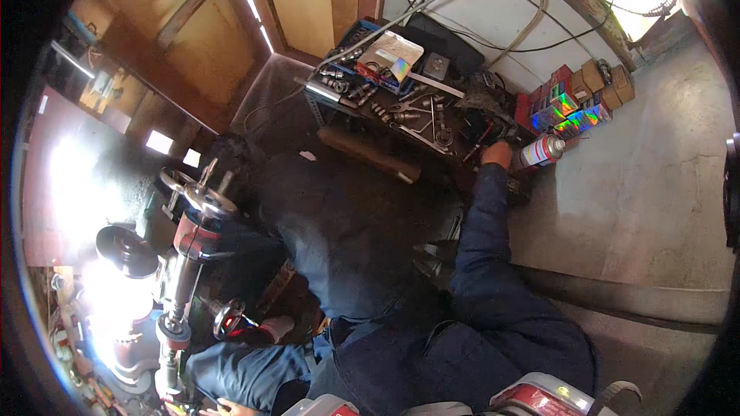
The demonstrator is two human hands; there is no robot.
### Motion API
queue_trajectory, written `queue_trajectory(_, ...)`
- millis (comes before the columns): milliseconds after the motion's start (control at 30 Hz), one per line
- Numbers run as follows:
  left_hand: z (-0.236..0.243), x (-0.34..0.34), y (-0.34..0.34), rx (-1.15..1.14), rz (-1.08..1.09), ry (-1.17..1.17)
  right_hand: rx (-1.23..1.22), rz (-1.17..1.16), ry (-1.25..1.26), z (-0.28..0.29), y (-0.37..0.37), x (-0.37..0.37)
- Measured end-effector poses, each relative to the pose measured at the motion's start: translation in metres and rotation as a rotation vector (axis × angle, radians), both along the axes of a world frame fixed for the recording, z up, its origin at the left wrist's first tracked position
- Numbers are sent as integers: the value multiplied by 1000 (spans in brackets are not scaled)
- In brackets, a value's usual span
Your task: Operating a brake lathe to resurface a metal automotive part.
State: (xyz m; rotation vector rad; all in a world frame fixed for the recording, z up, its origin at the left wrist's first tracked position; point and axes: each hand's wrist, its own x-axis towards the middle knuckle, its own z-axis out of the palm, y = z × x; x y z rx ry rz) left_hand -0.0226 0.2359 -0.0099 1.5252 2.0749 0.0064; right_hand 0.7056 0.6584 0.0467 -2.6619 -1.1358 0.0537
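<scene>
My right hand point(497, 156) reaches far forward in a blue sleeve to the front edge of a dark tool shelf point(362, 146). Its fingers look curled, and it touches the left end of a white spray can point(542, 151) with a red band. Whether it grips the can is unclear. My left hand point(274, 329), in a light glove with red trim, is low on the left beside a round chrome part point(228, 318) of a red machine point(194, 235). Its fingers are hidden in shadow.
Wrenches, sockets and an open box point(391, 58) lie on the shelf. Several small coloured and brown boxes point(574, 100) are stacked against the grey wall at the right. Cables run up the white wall. Bright glare covers the left side.
</scene>
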Motion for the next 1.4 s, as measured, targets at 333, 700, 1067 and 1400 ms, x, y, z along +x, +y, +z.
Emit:
queue_trajectory(333,2,-27,-14,303,247,-37,631,-544,1850,14,2,25)
queue_trajectory(700,3,-69,-71,590,568,-35,1103,-683,2248,90,46,5)
queue_trajectory(1067,27,-61,-235,850,1108,164,726,-596,2760,67,13,-19)
queue_trajectory(1400,142,5,-196,911,1514,557,591,972,2153,155,78,-44)
